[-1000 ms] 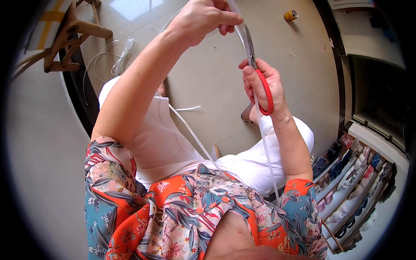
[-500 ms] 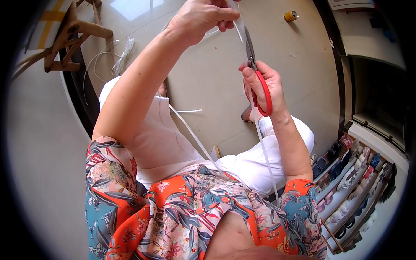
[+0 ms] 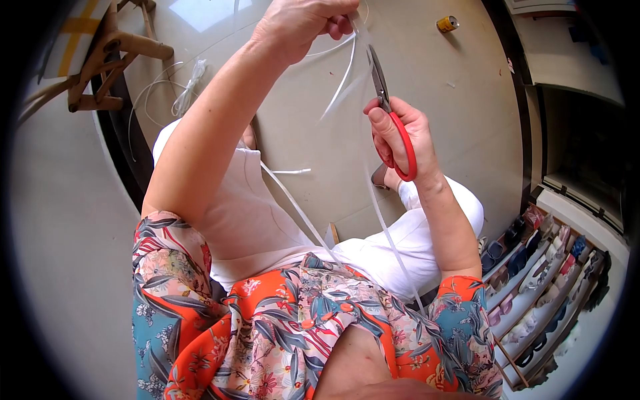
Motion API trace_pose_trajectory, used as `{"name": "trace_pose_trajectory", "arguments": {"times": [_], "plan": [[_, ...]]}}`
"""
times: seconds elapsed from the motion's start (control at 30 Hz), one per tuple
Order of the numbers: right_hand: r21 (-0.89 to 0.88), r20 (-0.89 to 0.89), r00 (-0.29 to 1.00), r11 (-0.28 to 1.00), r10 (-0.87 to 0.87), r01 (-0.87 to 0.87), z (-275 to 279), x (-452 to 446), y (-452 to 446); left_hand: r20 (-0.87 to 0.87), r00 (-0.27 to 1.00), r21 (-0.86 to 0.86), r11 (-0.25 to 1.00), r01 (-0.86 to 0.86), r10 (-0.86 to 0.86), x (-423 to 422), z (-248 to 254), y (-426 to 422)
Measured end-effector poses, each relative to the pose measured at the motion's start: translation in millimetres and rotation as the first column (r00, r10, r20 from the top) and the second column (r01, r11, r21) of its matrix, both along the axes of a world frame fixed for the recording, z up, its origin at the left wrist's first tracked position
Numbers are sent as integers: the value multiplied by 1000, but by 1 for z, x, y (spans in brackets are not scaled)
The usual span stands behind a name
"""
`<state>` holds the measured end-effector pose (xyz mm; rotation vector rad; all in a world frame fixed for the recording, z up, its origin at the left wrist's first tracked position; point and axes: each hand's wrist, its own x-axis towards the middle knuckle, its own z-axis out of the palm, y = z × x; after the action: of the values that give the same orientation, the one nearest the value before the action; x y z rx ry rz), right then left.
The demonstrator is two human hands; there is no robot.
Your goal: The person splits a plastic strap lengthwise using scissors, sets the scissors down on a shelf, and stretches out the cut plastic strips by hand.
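Presently, the right hand (image 3: 420, 139) grasps red-handled scissors (image 3: 384, 101), tips pointing away from the body. Beyond and left of the scissors, the left hand (image 3: 301, 28) pinches a white strip (image 3: 377, 206), which trails past the scissors' left side. Beyond, rightward of the scissors, lies a yellow can (image 3: 447, 25).

One pair of scissors (image 3: 383, 92), fitted with red handles and dark metal blades, is held by the handles with its tips pointed upward and away. A long, flat, translucent white strip (image 3: 375, 199) is suspended just beside the blades, curved downward. A narrow loose end (image 3: 348, 75) is seen hanging apart from them.
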<state>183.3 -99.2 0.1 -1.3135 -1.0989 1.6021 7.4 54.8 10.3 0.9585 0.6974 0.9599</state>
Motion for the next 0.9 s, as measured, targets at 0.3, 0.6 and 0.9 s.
{"name": "trace_pose_trajectory", "arguments": {"times": [0.3, 0.6, 0.9], "plan": [[36, 5, 1000, 999, -1, 1, 4, 2, 4, -52, 997, 12, 998, 56, -55, 3, 7, -13], [1, 7, 999, 999, -38, 38, 4, 1, 1, -89, 993, 42, 996, 79, -75, 4, 14, -16], [26, 30, 999, 1000, -14, 13, 0, -1, 0, -23, 1000, -19, 1000, 19, -19, -1, 1, 1]]}}
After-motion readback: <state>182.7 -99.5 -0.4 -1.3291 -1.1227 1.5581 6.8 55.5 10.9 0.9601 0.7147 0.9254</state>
